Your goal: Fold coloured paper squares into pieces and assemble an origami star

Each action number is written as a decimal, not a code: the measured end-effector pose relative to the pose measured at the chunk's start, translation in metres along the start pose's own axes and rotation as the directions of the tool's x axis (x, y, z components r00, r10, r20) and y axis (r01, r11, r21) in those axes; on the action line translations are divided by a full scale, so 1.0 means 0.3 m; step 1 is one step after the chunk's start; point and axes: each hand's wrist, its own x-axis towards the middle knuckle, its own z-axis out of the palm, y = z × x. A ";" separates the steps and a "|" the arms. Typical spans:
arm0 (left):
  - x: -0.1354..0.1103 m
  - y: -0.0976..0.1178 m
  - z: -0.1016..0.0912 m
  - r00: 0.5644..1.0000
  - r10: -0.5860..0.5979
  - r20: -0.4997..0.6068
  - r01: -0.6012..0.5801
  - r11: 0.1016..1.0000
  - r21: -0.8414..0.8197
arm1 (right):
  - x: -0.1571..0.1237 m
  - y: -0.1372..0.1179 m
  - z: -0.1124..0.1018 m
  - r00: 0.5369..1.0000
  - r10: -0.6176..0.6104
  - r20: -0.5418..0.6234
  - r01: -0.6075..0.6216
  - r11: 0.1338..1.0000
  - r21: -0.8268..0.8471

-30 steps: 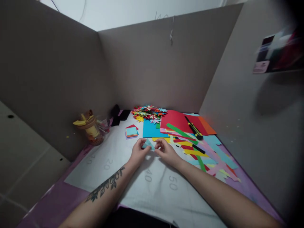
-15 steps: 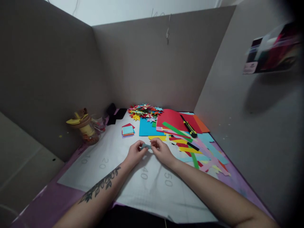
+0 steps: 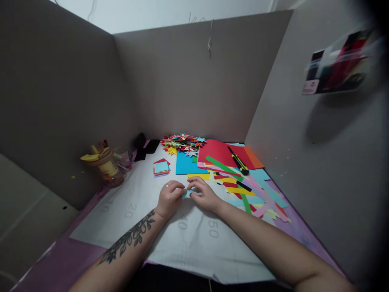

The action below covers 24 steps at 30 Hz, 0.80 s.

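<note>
My left hand (image 3: pixel 170 199) and right hand (image 3: pixel 204 194) pinch light-blue paper (image 3: pixel 187 193); the sheet (image 3: pixel 194 251) reads 10, 20, 40, 50, grey partition (image 3: pixel 194 89) behind.

Dim, flat light leaves the left panel (image 3: pixel 60 85) darkest and the upper wall (image 3: pixel 170 14) palest. Soft shadows lie under the left hand (image 3: pixel 168 198) and right hand (image 3: pixel 206 196), whose blue paper (image 3: pixel 185 194) lacks crisp detail, and below the slightly blurred packet (image 3: pixel 337 69). Wide-angle stretch enlarges the right forearm (image 3: pixel 258 233); black swallows the right edge.
</note>
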 end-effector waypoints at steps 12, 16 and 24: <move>-0.009 -0.019 0.015 0.908 -0.409 0.093 0.418 0.901 -0.117 | 0.004 0.024 -0.003 0.996 -0.036 -0.081 0.036 0.999 -0.010; -0.008 -0.018 0.023 0.877 -0.467 0.113 0.480 0.862 -0.164 | 0.010 0.032 -0.002 0.994 -0.059 -0.086 0.059 0.998 -0.002; -0.016 -0.009 0.034 0.885 -0.445 0.136 0.465 0.854 -0.231 | 0.021 0.063 0.012 0.986 0.125 -0.108 -0.107 0.982 0.155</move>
